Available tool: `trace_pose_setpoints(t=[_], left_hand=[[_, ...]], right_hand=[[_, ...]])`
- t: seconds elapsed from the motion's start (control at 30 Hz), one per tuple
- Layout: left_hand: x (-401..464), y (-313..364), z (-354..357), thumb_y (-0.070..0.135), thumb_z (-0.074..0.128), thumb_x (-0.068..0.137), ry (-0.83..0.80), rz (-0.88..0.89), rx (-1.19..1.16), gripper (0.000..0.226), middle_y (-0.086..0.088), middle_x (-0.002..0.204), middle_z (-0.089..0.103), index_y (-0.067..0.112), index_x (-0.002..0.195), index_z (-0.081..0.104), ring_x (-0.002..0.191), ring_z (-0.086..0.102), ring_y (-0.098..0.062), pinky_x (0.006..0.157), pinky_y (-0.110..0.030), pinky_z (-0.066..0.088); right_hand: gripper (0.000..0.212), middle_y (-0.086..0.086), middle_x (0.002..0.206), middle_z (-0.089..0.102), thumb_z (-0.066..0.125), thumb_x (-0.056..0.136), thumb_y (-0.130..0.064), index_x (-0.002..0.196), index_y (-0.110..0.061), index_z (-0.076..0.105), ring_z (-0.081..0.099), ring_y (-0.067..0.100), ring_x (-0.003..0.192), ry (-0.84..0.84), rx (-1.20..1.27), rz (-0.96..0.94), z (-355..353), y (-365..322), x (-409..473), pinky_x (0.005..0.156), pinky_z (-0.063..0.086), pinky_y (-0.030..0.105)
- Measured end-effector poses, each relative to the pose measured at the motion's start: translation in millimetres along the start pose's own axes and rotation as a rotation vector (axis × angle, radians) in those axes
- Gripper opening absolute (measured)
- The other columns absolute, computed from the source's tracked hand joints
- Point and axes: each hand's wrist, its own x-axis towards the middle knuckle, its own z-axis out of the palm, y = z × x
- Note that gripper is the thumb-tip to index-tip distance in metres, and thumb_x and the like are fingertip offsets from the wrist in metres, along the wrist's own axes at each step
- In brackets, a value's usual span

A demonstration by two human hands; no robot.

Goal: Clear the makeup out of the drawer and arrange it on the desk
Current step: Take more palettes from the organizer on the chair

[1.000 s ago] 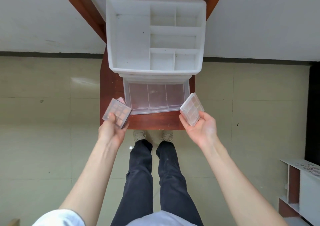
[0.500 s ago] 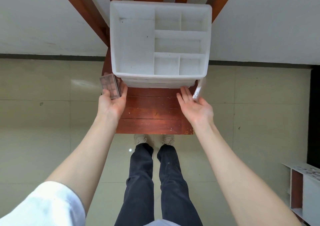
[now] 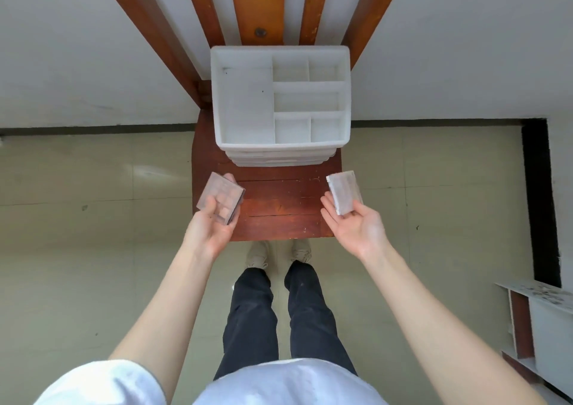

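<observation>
A white plastic organiser with several top compartments stands at the back of a small red-brown wooden desk. Its drawer at the front is pushed in. My left hand holds a clear eyeshadow palette with brownish pans over the desk's left edge. My right hand holds a second clear palette, pale and tilted, over the desk's right edge. Both palettes are in the air, in front of the organiser.
Red-brown wooden slats rise behind the organiser against a white wall. Beige floor tiles lie on both sides of the desk. A low white and brown shelf unit stands at the lower right. My legs and shoes are below the desk's front edge.
The drawer was open a second ago and both hands pushed it in. Both hands have since drawn back from the organiser, each still holding its palette.
</observation>
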Motion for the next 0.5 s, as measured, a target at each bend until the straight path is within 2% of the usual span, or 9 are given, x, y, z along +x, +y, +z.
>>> trace_pose_setpoints(t=[0.1, 0.2, 0.33, 0.5], left_hand=[[-32.5, -11.0, 0.0, 0.015, 0.036, 0.099, -0.110, -0.053, 0.213, 0.029, -0.001, 0.107, 0.070, 0.009, 0.124, 0.050, 0.098, 0.066, -0.014, 0.088, -0.029, 0.051], [-70.9, -23.6, 9.4, 0.013, 0.036, 0.100, -0.297, -0.138, 0.426, 0.032, -0.003, 0.124, 0.062, 0.007, 0.129, 0.047, 0.115, 0.058, -0.015, 0.093, -0.030, 0.043], [-120.2, -41.8, 30.0, 0.016, 0.037, 0.100, -0.552, -0.188, 0.884, 0.033, -0.003, 0.125, 0.062, 0.004, 0.127, 0.052, 0.116, 0.058, -0.018, 0.100, -0.036, 0.039], [-164.9, -85.0, 63.7, 0.017, 0.043, 0.097, -0.721, -0.177, 1.162, 0.033, -0.010, 0.118, 0.065, 0.001, 0.123, 0.055, 0.110, 0.062, -0.024, 0.097, -0.039, 0.044]], right_hand=[[0.036, 0.013, 0.107, 0.061, 0.033, 0.101, -0.013, 0.135, -0.003, 0.040, 0.055, 0.028, 0.116, 0.030, -0.167, -0.123, -16.7, 2.8, -40.1, 0.102, 0.039, 0.038], [0.025, 0.011, 0.104, 0.064, 0.039, 0.100, -0.010, 0.122, -0.006, 0.048, 0.062, 0.022, 0.098, 0.033, -0.189, -0.270, -33.7, 4.8, -85.5, 0.093, 0.047, 0.036], [0.018, 0.010, 0.102, 0.068, 0.043, 0.098, -0.009, 0.111, -0.008, 0.054, 0.068, 0.019, 0.092, 0.028, -0.084, -0.431, -59.5, 13.6, -149.5, 0.084, 0.055, 0.034], [0.019, 0.008, 0.102, 0.071, 0.046, 0.096, -0.010, 0.111, -0.010, 0.057, 0.070, 0.019, 0.093, 0.087, 0.066, -0.598, -112.6, 28.3, -218.9, 0.085, 0.054, 0.034]])
